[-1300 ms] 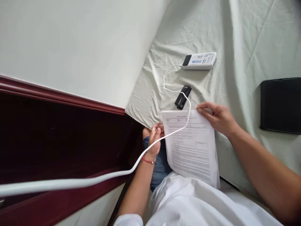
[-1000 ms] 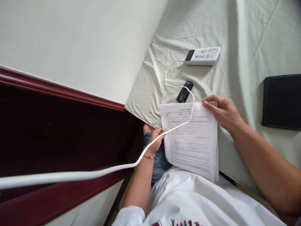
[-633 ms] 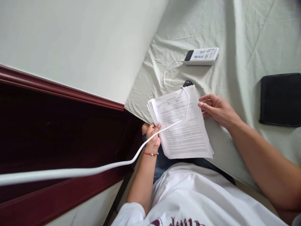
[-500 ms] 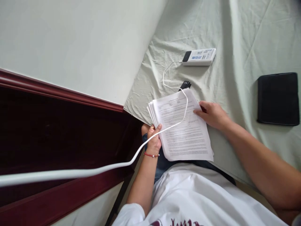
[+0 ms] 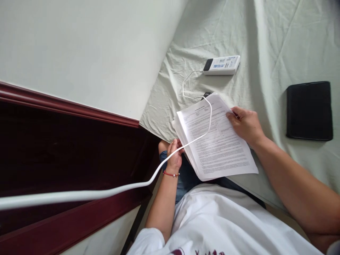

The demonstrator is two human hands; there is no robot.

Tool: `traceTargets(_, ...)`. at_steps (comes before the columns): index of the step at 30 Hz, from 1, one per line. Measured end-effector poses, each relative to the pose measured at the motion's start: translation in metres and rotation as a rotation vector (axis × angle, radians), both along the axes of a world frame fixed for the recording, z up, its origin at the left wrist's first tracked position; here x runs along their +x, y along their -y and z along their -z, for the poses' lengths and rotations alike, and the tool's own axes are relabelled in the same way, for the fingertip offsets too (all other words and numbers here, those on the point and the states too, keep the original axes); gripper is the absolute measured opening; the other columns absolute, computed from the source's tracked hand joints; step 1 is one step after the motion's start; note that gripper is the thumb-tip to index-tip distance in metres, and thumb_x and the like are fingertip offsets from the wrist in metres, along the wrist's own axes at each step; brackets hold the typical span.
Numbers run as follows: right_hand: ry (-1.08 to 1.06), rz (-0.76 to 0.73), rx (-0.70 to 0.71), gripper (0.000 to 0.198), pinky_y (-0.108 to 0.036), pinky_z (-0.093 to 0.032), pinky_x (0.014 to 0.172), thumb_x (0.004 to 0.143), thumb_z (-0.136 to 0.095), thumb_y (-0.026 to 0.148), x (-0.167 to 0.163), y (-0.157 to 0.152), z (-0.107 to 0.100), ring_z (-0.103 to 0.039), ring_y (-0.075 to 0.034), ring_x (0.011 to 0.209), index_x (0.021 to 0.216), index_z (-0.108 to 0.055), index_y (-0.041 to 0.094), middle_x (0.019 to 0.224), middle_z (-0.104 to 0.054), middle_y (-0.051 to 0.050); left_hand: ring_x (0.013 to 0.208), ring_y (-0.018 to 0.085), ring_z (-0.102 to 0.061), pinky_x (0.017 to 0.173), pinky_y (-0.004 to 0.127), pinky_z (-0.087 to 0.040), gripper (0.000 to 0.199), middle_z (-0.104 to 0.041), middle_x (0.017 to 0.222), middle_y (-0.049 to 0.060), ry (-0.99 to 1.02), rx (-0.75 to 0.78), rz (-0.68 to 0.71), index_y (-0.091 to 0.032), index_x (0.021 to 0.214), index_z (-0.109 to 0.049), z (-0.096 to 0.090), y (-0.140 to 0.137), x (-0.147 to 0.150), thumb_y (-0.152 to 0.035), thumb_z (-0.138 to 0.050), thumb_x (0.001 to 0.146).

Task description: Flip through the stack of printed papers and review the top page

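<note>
Nearest to you at 6 o'clock was your white shirt, with dark jeans showing just above it. One white cable ran from the left edge at 9 o'clock, crossed your left wrist and the top page, then looped up to the far device.

Your left hand sat at centre, fingers curled tight on the lower-left corner of the paper stack; a red bracelet was on that wrist. Your right hand, at 3 o'clock of the stack, had thumb on top and fingers tucked under the right edge, pinching it. The stack was one bundle of printed sheets, tilted, fanned at its left edge, held over your lap and the near edge of the bed. Page count: couldn't tell.

The surface was a bed with a creased pale green sheet, filling the frame from 12 to 4 o'clock. Left of it, a plain pale wall at 10 to 11 o'clock, with dark red wood trim below it at 8 to 9.

Further out on the sheet: one small black object, mostly hidden behind the stack's top edge, touching the cable. One flat black rectangular item at 3 o'clock, well apart from the papers. Farthest, at 12 o'clock, one white power bank with the cable plugged into its left end.
</note>
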State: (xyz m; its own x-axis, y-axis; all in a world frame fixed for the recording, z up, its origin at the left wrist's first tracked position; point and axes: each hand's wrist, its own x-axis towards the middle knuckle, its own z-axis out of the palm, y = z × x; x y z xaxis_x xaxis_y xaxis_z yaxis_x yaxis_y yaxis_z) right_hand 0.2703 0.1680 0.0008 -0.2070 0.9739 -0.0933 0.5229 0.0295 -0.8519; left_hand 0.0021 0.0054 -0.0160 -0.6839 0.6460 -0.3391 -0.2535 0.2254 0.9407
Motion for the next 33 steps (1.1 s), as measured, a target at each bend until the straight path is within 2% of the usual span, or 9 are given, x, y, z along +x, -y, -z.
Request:
traceTargets(2,-0.019,-0.009,-0.001,0.026,-0.036,-0.033,0.064,0.092,-0.059,0.031,0.000,-0.001,0.001,-0.047,-0.019,0.063,0.069,-0.048,0.025,0.063,-0.051,0.000,0.065,0.012,-0.066,0.054,0.022,-0.050,0.046,-0.073,0.081,0.003,-0.012,0.032,0.059,-0.019,0.086,-0.071,-0.002,0.000,0.000,-0.059,-0.091,0.075)
traceTargets(4,-0.034,-0.015,-0.002,0.026,-0.035,-0.033,0.064,0.092,-0.059,0.031,0.000,-0.001,0.002,-0.047,-0.019,0.063,0.070,-0.049,0.025,0.063,-0.051,0.000,0.068,0.013,-0.065,0.061,0.025,-0.053,0.043,-0.071,0.079,0.002,-0.043,0.062,0.101,-0.020,0.081,-0.069,-0.001,-0.002,0.000,-0.053,-0.094,0.073)
traceTargets(7,-0.034,-0.006,0.007,0.025,-0.035,-0.034,0.063,0.092,-0.060,0.031,0.001,-0.001,0.002,-0.046,-0.019,0.062,0.070,-0.050,0.025,0.062,-0.051,0.000,0.069,0.012,-0.060,0.069,0.026,-0.053,0.041,-0.065,0.074,-0.001,-0.131,0.081,0.101,-0.021,0.073,-0.063,0.006,-0.008,0.000,-0.046,-0.095,0.071)
traceTargets(10,-0.021,0.020,0.024,0.026,-0.035,-0.035,0.064,0.092,-0.060,0.032,0.001,-0.001,0.004,-0.045,-0.019,0.062,0.069,-0.049,0.025,0.062,-0.052,0.000,0.067,0.012,-0.054,0.069,0.026,-0.048,0.042,-0.057,0.069,-0.003,-0.304,0.068,0.085,-0.021,0.070,-0.057,0.015,-0.013,0.001,-0.049,-0.088,0.079)
traceTargets(13,-0.015,0.047,0.043,0.026,-0.036,-0.036,0.066,0.092,-0.060,0.031,0.003,-0.002,0.007,-0.047,-0.019,0.063,0.069,-0.049,0.025,0.063,-0.054,-0.001,0.070,0.013,-0.052,0.072,0.028,-0.047,0.038,-0.057,0.070,-0.002,-0.517,0.020,0.091,-0.022,0.072,-0.058,0.021,-0.014,0.005,-0.048,-0.078,0.090)
traceTargets(15,-0.026,0.062,0.049,0.027,-0.036,-0.036,0.066,0.092,-0.060,0.032,0.003,-0.002,0.008,-0.048,-0.019,0.064,0.069,-0.049,0.025,0.064,-0.056,-0.001,0.071,0.014,-0.051,0.074,0.029,-0.046,0.037,-0.057,0.071,-0.002,-0.591,-0.004,0.082,-0.022,0.072,-0.057,0.022,-0.014,0.008,-0.047,-0.074,0.094)
traceTargets(22,-0.036,0.117,0.029,0.031,-0.037,-0.034,0.066,0.095,-0.059,0.031,0.005,-0.001,0.002,-0.045,-0.019,0.061,0.067,-0.045,0.025,0.060,-0.051,-0.001,0.077,0.015,-0.057,0.079,0.029,-0.048,0.037,-0.062,0.077,-0.001,-0.488,-0.012,0.054,-0.021,0.078,-0.061,0.023,-0.017,0.011,-0.053,-0.074,0.093)
traceTargets(29,-0.057,0.125,0.036,0.036,-0.038,-0.035,0.066,0.098,-0.057,0.041,0.007,-0.002,0.001,-0.047,-0.022,0.064,0.068,-0.045,0.027,0.062,-0.055,-0.004,0.080,0.015,-0.063,0.083,0.030,-0.051,0.038,-0.069,0.083,0.000,-0.328,0.026,0.023,-0.019,0.085,-0.064,0.026,-0.021,0.014,-0.051,-0.084,0.087)
traceTargets(33,-0.084,0.124,0.023,0.037,-0.037,-0.034,0.065,0.098,-0.057,0.040,0.008,-0.002,0.001,-0.047,-0.021,0.064,0.066,-0.043,0.026,0.061,-0.053,-0.003,0.082,0.015,-0.063,0.083,0.031,-0.050,0.040,-0.067,0.081,0.000,-0.325,0.030,0.021,-0.019,0.085,-0.060,0.027,-0.022,0.014,-0.053,-0.081,0.090)
